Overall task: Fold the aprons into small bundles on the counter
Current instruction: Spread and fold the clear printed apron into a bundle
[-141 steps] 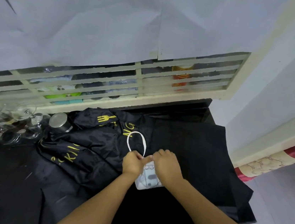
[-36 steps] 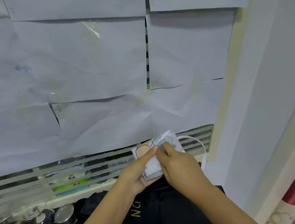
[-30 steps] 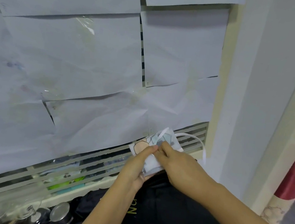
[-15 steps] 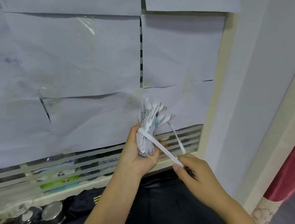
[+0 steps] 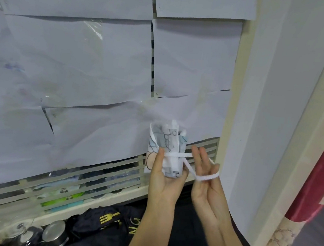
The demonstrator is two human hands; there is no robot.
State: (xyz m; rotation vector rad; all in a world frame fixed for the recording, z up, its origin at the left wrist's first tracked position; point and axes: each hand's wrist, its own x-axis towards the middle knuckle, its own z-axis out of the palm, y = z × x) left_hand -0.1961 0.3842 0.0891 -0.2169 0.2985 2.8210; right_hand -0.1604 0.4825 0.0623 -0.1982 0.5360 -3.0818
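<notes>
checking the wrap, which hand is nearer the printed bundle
Left. The left hand grips the printed bundle; the right hand is beside it, the white strap looped round it.

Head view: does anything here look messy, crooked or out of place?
Yes. The black apron lies crumpled beside the metal-lidded jar, not folded. The paper sheets over the window hang wrinkled, with gaps between them. The left hand holds the white bundle in mid-air.
</notes>
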